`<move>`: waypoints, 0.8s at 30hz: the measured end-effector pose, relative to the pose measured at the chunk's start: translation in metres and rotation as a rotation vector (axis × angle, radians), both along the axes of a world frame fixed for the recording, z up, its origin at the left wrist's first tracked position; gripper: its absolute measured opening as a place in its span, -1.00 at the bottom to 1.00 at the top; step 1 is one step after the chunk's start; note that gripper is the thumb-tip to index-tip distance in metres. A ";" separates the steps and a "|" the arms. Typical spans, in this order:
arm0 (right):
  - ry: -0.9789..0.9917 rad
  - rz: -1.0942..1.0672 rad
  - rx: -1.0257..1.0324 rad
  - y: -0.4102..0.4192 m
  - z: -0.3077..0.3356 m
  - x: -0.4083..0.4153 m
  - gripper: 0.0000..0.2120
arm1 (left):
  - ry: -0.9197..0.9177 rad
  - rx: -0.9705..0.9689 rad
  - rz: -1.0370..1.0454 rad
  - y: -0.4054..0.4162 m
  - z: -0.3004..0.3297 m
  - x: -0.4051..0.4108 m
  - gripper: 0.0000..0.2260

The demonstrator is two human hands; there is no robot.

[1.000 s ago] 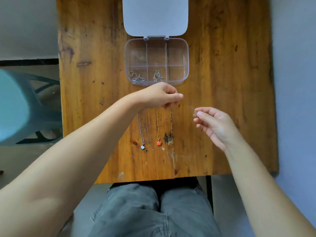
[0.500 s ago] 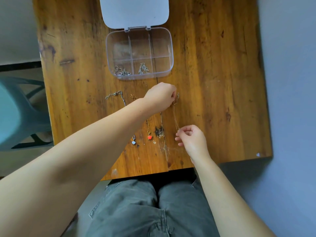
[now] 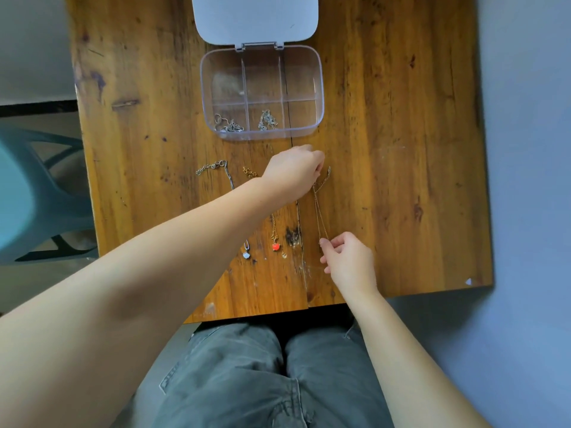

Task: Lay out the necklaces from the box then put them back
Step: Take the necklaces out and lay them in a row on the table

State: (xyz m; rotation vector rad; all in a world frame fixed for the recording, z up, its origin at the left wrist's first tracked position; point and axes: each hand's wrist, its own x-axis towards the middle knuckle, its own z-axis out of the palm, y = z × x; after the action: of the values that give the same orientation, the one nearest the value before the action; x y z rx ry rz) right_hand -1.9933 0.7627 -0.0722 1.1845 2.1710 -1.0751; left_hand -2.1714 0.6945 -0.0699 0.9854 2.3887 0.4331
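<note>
A clear divided box (image 3: 320, 88) with its grey lid (image 3: 255, 18) open flat stands at the table's far middle. Two tangled silver necklaces (image 3: 228, 125) (image 3: 267, 120) lie in its front compartments. On the wood lie a silver necklace (image 3: 227, 174) with a pale pendant and a gold one with a red pendant (image 3: 275, 246). A thin gold necklace (image 3: 319, 208) stretches to their right. My left hand (image 3: 293, 171) pinches its far end; my right hand (image 3: 347, 257) pinches its near end.
The wooden table (image 3: 401, 149) has bare wood to the right of the necklaces and left of the box. A teal plastic chair (image 3: 34, 193) stands at the left. My knees in grey trousers (image 3: 262, 381) are under the near edge.
My right hand has drawn the gold chain's near end towards me, stretching it straight on the table. My left hand holds the far end below the box.
</note>
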 end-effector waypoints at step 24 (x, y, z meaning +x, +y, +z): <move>0.093 1.118 0.085 -0.061 0.027 -0.257 -0.73 | 0.083 0.332 0.619 -0.130 0.005 -0.042 -0.76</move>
State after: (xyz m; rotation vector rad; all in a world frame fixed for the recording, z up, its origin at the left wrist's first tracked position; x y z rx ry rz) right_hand -2.2502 0.7016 -0.0454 -0.1613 2.3851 -0.5189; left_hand -2.2133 0.5648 -0.0651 0.3623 2.7246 1.0540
